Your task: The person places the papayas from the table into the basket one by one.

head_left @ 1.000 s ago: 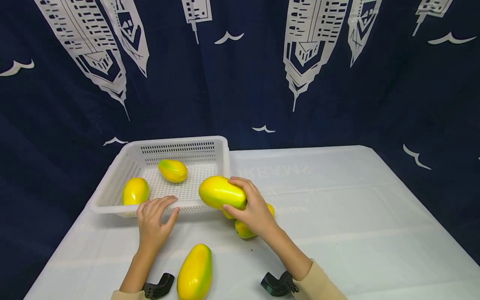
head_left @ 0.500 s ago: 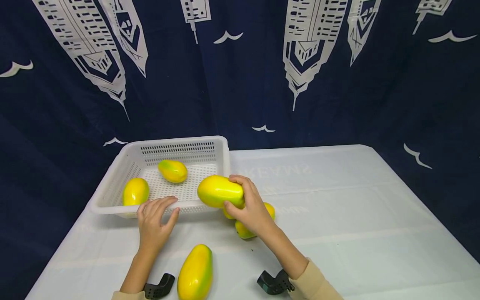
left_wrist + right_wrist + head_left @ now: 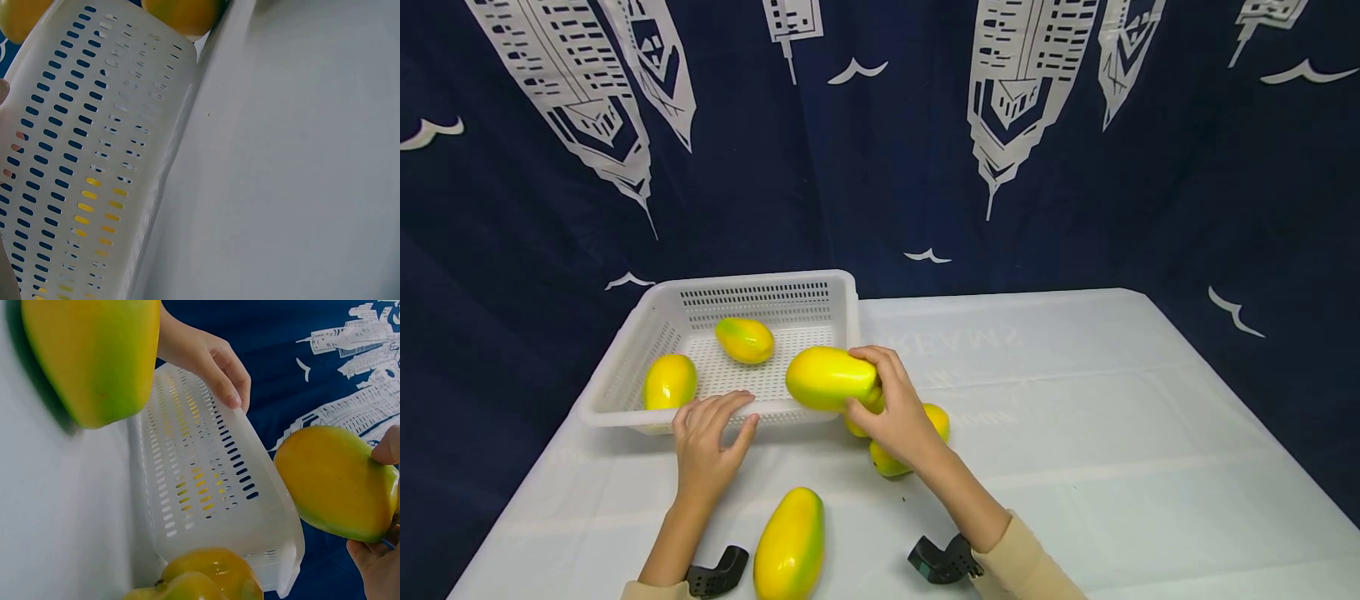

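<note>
My right hand (image 3: 891, 417) grips a yellow-green mango (image 3: 827, 379) by its right end, in the air over the front right corner of a white perforated plastic basket (image 3: 722, 287). The right wrist view shows the held mango (image 3: 334, 481) beside the rim, with fingers (image 3: 389, 447) on it. My left hand (image 3: 707, 446) holds the basket's front rim, fingers curled over the edge. Inside the basket lie two mangoes, one (image 3: 745, 340) toward the back and one (image 3: 671, 382) at the front left.
Below my right hand, more mangoes (image 3: 891, 460) lie by the basket's corner, partly hidden. A large mango (image 3: 790, 546) lies near the front of the white-covered table (image 3: 1112, 433). Behind hangs a dark blue curtain (image 3: 880, 183) with white prints.
My right hand has carried the mango slightly left and up, farther over the basket's corner. The left hand stays on the rim.
</note>
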{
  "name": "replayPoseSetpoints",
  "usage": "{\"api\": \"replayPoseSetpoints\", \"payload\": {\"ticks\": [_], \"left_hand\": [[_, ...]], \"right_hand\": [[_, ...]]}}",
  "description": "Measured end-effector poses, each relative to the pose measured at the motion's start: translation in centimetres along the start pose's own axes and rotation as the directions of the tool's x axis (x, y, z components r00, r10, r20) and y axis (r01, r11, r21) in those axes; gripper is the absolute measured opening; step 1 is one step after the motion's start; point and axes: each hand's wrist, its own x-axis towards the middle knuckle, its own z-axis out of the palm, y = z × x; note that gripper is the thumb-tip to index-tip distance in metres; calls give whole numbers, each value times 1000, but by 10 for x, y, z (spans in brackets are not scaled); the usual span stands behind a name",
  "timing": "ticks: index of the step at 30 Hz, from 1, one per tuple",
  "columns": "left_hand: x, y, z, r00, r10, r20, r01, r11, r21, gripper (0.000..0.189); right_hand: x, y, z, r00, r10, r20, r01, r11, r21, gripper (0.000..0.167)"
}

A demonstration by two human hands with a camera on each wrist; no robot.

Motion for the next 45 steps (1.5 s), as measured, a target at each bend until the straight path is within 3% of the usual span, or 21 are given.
{"api": "replayPoseSetpoints", "payload": {"ticks": [8,17,28,36,45], "left_hand": [[0,1,0,1000,1,1,-1,1000,7,42],[1,0,-1,1000,2,-1,-2,1000,2,41],[1,1,-2,1000,3,0,-3,1000,2,42],[1,0,-1,1000,6,-6,-6,1000,6,42],[-1,1,-1,1000,-4,3,4,1000,0,42]], "right_hand": [[6,0,4,998,20,-53,-17,998,57,51],[15,4,10,998,40,-58,-38,999,30,50],[25,10,24,1000,12,-23,-13,999,-50,48],[30,13,32,998,-55,3,55,985,-165,48],[31,12,34,998,-29,62,44,968,-249,47]]}}
